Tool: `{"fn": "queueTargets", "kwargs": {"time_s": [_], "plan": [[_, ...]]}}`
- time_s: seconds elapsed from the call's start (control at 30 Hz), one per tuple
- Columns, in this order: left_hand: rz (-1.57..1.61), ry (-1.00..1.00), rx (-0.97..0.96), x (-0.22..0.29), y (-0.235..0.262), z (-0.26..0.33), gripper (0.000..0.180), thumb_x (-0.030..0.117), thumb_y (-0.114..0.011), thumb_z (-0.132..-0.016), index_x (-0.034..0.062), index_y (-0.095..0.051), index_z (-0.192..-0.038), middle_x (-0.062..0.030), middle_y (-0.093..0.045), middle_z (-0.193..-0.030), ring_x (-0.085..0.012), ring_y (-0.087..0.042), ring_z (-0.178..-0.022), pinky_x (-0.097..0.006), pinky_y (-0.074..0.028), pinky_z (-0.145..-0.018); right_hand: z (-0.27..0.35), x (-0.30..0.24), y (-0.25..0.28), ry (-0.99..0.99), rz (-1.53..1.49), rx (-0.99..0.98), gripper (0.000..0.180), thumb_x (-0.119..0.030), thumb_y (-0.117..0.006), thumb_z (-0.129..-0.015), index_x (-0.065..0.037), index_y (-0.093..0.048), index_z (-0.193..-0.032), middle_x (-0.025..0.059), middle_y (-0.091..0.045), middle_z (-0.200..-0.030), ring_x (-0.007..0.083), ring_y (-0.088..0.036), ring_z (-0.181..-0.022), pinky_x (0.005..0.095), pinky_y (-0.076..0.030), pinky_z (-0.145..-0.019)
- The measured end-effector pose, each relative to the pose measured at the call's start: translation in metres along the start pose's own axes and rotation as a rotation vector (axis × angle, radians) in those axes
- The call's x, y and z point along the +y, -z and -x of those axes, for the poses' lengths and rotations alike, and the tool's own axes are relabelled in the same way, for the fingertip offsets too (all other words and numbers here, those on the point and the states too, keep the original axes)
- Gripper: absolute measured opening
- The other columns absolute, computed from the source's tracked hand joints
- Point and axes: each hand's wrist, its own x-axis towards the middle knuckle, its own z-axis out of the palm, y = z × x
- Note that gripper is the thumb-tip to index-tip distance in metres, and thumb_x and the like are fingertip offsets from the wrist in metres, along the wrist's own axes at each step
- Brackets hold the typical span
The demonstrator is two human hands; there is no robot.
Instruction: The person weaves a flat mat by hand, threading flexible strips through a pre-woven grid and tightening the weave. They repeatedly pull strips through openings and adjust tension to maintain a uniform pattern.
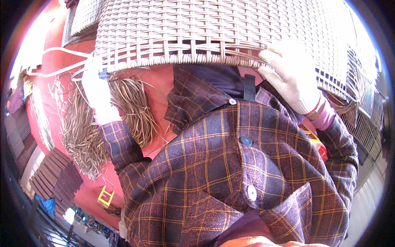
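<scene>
In the head view, a pale woven wicker panel [230,24] spreads across the top, its wrapped near rim crossing just in front of my body. A row of open gaps runs just inside that rim, while the weave beyond is dense.

My left hand [96,84], in a white glove, is at the panel's left corner, against the rim. Glare washes out its fingers, so I cannot tell whether they are closed around anything. A small blue thing [104,74] shows beside it, too unclear to identify, and pale strands [66,51] loop out leftward from the hand.

My right hand [290,78], gloved too, lies over the near rim toward the right, fingers bent onto the weave and thumb by the edge. I cannot tell whether they pinch a strand.

Below my left hand, a thick bundle of grey-brown strands [133,109] lies on the red floor [158,127], partly behind my sleeve. A small yellow frame [106,196] is farther down, near my plaid jacket [218,156]. Dark slatted pieces [51,173] lie at far left, with a blue item [46,204] near them. Another woven panel [86,18] stands at upper left. Loose strands [354,76] hang by the wicker panel's right end.
</scene>
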Motion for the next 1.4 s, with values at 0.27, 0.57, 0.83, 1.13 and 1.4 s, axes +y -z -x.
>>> {"fn": "queueTargets", "kwargs": {"time_s": [0.27,0.57,0.83,1.13,1.4], "plan": [[0.191,0.096,0.049,-0.014,0.006,-0.008,0.042,0.014,-0.054,-0.108,-0.0063,-0.056,-0.144,-0.0140,-0.065,-0.137,-0.0196,-0.063,-0.122,-0.035,-0.053,-0.103,-0.032,-0.010,0.010,-0.234,-0.261,-0.318,0.016,-0.022,-0.066,-0.094,-0.008,-0.068,-0.102,0.0115,-0.065,-0.077,0.0312,-0.068,-0.078,0.0439,-0.053,-0.074],[-0.027,0.033,0.027,-0.024,0.014,-0.012,0.042,0.009,-0.052,-0.106,-0.0053,-0.057,-0.144,-0.0155,-0.066,-0.137,-0.0223,-0.063,-0.124,-0.036,-0.051,-0.108,-0.060,0.006,0.018,-0.078,-0.379,-0.248,0.022,-0.020,-0.067,-0.099,-0.002,-0.074,-0.109,0.0143,-0.074,-0.089,0.0197,-0.070,-0.083,0.0342,-0.054,-0.078],[-0.166,-0.063,0.009,-0.044,0.029,-0.011,0.046,0.015,-0.051,-0.108,-0.0068,-0.052,-0.148,-0.0166,-0.063,-0.143,-0.0229,-0.060,-0.130,-0.036,-0.046,-0.112,-0.020,0.072,-0.017,-0.102,-0.222,-0.166,0.024,-0.011,-0.070,-0.100,0.002,-0.073,-0.121,0.0127,-0.077,-0.112,0.0193,-0.071,-0.102,0.0327,-0.055,-0.094],[-0.617,-0.190,-0.019,-0.024,0.014,0.003,0.044,0.007,-0.053,-0.105,-0.0074,-0.054,-0.147,-0.0181,-0.064,-0.143,-0.0245,-0.059,-0.133,-0.036,-0.045,-0.115,0.098,0.249,0.038,-0.628,-0.251,-0.005,0.030,-0.015,-0.067,-0.103,0.001,-0.070,-0.128,0.0125,-0.075,-0.119,0.0205,-0.070,-0.110,0.0344,-0.055,-0.097],[-0.782,-0.305,0.005,-0.022,0.016,0.002,0.045,0.007,-0.053,-0.104,-0.0065,-0.055,-0.147,-0.0202,-0.063,-0.144,-0.0269,-0.059,-0.134,-0.038,-0.043,-0.116,0.057,0.223,-0.018,-0.662,-0.790,0.273,0.031,-0.016,-0.063,-0.105,0.000,-0.068,-0.131,0.0138,-0.073,-0.125,0.0223,-0.071,-0.113,0.0357,-0.056,-0.099]]}}
